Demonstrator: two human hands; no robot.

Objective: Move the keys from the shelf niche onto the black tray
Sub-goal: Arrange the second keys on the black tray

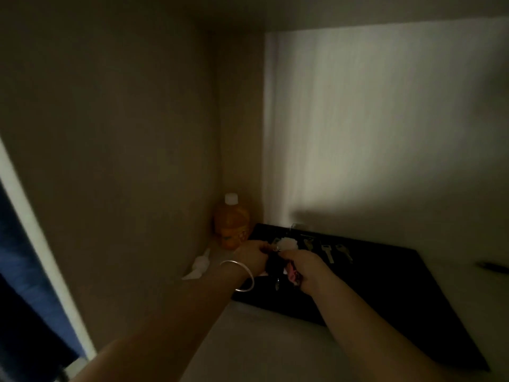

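Note:
In the dim shelf niche a black tray (385, 285) lies flat on the shelf. Three loose silver keys (327, 252) rest in a row on its far part. My left hand (252, 256), with a silver bangle on the wrist, and my right hand (305, 267) meet over the tray's left end. Both grip one key bunch (278, 264) with a dark fob, a white charm and a pink charm; a key dangles below it.
An orange bottle (232, 226) with a white cap stands in the back left corner. A crumpled white tissue (199, 266) lies on the shelf left of the tray. A dark pen-like object (493, 267) lies at the far right. Niche walls close in left and behind.

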